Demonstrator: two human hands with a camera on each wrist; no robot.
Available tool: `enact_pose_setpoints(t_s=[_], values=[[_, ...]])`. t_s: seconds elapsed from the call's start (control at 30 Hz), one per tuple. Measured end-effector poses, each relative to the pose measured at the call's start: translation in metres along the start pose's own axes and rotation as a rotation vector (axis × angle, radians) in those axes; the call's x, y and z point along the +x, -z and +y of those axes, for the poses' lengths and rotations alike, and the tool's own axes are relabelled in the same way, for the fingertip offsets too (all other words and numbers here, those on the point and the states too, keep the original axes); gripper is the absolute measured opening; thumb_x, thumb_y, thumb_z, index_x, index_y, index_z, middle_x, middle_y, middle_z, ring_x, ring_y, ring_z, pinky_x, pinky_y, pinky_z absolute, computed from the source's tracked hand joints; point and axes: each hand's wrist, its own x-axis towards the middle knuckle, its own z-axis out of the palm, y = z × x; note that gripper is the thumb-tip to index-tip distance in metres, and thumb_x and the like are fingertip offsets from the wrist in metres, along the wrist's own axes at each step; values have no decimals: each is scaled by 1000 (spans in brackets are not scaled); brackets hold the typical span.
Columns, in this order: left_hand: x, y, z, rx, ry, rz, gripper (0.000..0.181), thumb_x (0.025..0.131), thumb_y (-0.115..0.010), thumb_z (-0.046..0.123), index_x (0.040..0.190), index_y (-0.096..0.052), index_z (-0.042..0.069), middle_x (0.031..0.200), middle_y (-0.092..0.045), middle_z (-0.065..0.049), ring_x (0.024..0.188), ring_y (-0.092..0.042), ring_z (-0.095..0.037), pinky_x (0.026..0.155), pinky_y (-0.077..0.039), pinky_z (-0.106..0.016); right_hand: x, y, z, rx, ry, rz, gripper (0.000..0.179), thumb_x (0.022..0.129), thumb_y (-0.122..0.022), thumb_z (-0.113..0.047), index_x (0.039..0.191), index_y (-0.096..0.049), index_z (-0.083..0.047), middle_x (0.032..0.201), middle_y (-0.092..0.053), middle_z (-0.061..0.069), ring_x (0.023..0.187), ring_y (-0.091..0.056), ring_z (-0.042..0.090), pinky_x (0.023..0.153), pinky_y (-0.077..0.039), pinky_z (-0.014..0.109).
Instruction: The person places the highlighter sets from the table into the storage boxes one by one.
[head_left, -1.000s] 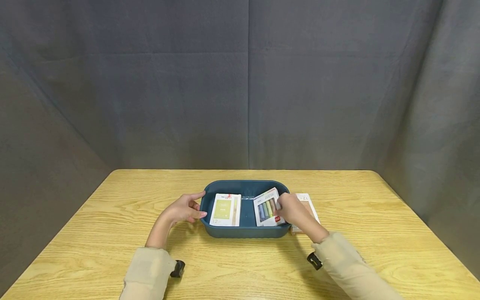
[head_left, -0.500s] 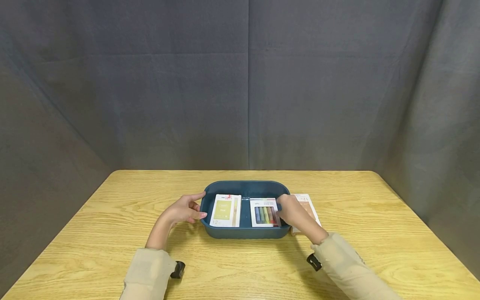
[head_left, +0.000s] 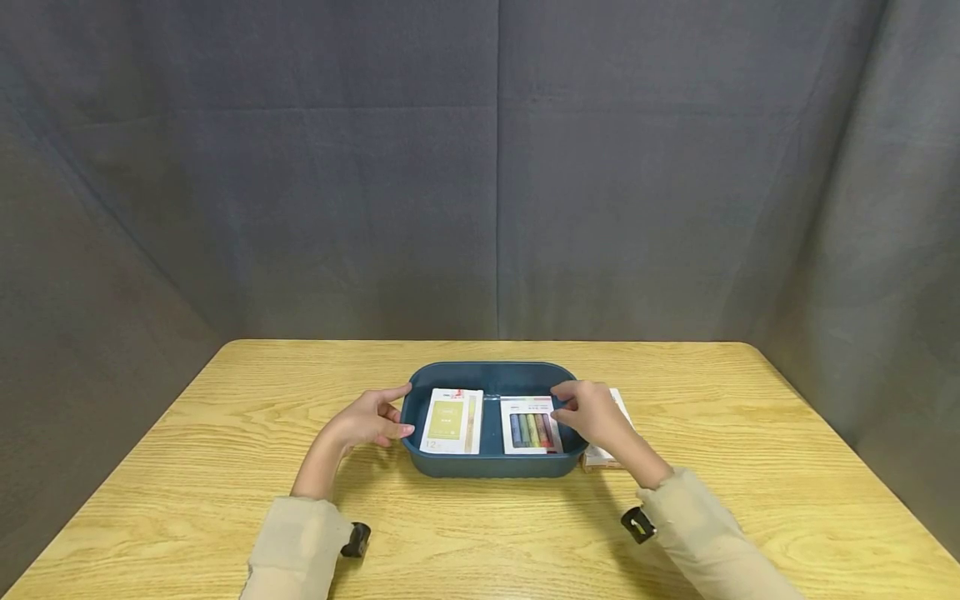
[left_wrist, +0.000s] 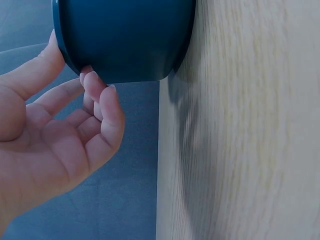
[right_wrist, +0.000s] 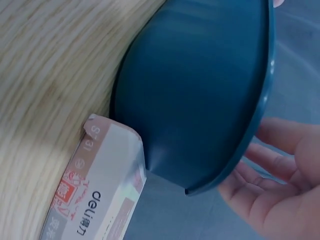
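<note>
A dark blue plastic bin (head_left: 491, 466) with rounded ends stands on the table. Inside it at the left lies a white box with a green panel (head_left: 447, 422). At the bin's right lies a white box with a window (head_left: 532, 427), several coloured sticks showing through. My left hand (head_left: 367, 417) grips the bin's left end, its thumb and fingertips at the rim. Over the right rim hovers my right hand (head_left: 595, 414), thumb and forefinger spread apart beside the window box, holding nothing.
Another white box (right_wrist: 107, 175), with red print, lies on the table against the bin's right end, partly hidden under my right hand in the head view. The wooden table (head_left: 480, 533) ends at a grey curtain (head_left: 495, 208) behind.
The window box has gone from tilted to lying flat in the bin. My right hand has let go of it and drawn back slightly to the right. My left hand has stayed put.
</note>
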Motion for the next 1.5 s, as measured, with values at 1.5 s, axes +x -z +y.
enact_pose_setpoints(t_s=[1.5], values=[[-1, 0, 0, 5, 7, 8, 70, 82, -62, 0, 140, -23, -2, 73, -42, -5, 64, -42, -14, 57, -44, -32, -25, 43, 50, 78, -135, 71, 30, 78, -67, -6, 101, -61, 12, 97, -61, 24, 79, -58, 29, 69, -47, 39]])
